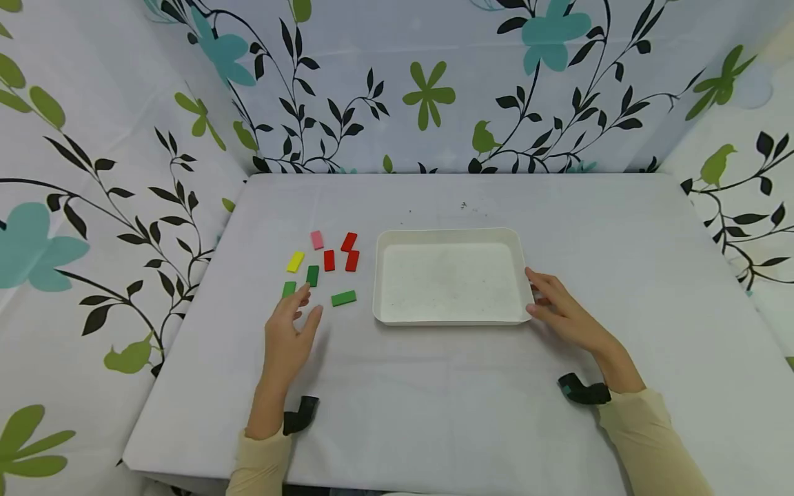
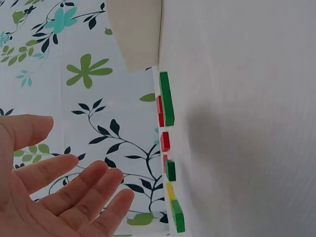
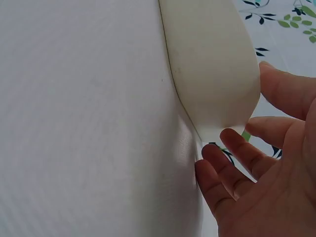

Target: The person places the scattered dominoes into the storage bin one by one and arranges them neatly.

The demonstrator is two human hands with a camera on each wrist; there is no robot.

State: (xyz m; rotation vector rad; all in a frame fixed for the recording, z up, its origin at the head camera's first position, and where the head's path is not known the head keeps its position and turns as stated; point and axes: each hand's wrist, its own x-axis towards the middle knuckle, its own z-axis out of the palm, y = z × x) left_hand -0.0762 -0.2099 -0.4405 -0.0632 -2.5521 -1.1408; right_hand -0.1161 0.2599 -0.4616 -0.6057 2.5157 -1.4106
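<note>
My left hand [image 1: 289,337] hovers at the near side of a group of small coloured blocks, its fingers loosely bent and holding nothing. Nearest to its fingertips are a green block [image 1: 313,276] and another green block [image 1: 289,288]; a third green block [image 1: 344,298] lies to the right. Beyond them are three red blocks [image 1: 329,260], a yellow block [image 1: 295,262] and a pink block [image 1: 317,240]. At the right end of a shallow white tray [image 1: 449,322], my right hand [image 1: 567,313] has thumb and fingertips against the outer edge. In the right wrist view, its fingers [image 3: 217,190] are relaxed beside the tray's corner.
A white cloth covers the table [image 1: 459,399]. Patterned curtains [image 1: 360,83] hang behind it and on both sides. Small dark specks [image 1: 464,205] lie behind the tray. Each wrist wears a black camera mount [image 1: 583,390].
</note>
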